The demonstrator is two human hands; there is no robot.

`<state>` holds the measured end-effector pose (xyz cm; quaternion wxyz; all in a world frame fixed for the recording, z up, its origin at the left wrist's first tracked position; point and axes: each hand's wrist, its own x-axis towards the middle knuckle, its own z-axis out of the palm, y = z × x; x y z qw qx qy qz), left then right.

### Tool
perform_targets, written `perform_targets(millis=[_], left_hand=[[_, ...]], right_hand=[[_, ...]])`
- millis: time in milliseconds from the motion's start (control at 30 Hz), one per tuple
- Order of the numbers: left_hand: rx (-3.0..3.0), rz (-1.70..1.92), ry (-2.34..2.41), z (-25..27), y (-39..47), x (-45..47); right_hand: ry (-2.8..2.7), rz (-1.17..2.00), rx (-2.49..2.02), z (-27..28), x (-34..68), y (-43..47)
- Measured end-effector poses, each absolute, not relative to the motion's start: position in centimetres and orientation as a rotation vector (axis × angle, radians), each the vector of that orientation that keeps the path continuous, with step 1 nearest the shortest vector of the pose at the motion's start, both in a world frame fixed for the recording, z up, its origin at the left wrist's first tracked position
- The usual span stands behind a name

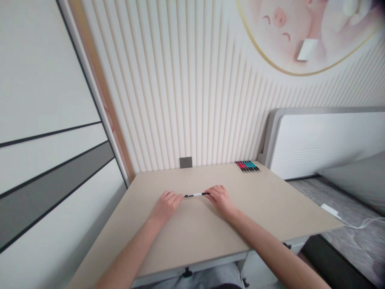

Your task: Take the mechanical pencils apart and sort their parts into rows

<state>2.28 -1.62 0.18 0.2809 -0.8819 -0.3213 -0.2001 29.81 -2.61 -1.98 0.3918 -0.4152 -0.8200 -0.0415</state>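
A black-and-white pen [197, 194] lies level between my two hands, just over or on the desk top; I cannot tell whether it touches. My left hand [169, 202] has its fingers closed at the pen's left end. At the right end, the fingertips of my right hand [219, 197] pinch the black part. Farther back on the right, several red and teal pens [248, 166] lie side by side in a row, apart from both hands.
The beige desk [168, 249] meets a ribbed white wall with a dark socket [185, 162]. A white cabinet [45, 224] borders it on the left. To the right are a bed with a pale headboard [325, 140] and a white charger [331, 210] with a cable.
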Motion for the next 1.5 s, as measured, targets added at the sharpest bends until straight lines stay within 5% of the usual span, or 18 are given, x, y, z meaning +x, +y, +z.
perform_targets(millis=[600, 1000, 1500], left_hand=[[-2.533, -0.581, -1.058, -0.4, -0.8, 1.6], [-2.596, -0.669, -1.388, -2.0, 0.3, 0.0], [-2.704, -0.762, -1.405, -2.3, 0.6, -0.2]], right_hand=[[-2.287, 0.091, -1.095, -1.5, 30.2, -3.2], [-1.714, -0.085, -2.108, -2.4, 40.7, 3.9], [-1.427, -0.195, -2.385, -3.9, 45.9, 12.3]])
